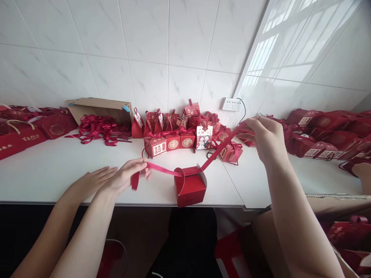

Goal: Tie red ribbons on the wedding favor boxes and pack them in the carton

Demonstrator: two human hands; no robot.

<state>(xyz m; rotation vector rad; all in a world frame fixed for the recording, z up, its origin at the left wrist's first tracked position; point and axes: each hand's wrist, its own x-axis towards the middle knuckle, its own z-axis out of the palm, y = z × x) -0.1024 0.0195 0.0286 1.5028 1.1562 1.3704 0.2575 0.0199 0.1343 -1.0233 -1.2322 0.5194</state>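
Observation:
A small red gift box (191,190) sits at the table's front edge, its curved flaps standing up at the top. A red ribbon (216,151) passes through the top of this box and stretches out on both sides. On the left, my left hand (127,175) pinches one end, with a short tail hanging below the fingers. My right hand (262,133) is raised at the right, its fingers closed on the other end. Neither hand touches the box.
Another person's hand (92,181) lies flat beside my left forearm. Loose ribbons (97,125) spill from a cardboard box (101,102). Several decorated gift boxes (173,143) stand by the wall, near a power strip (231,104). More red boxes (327,135) are piled right.

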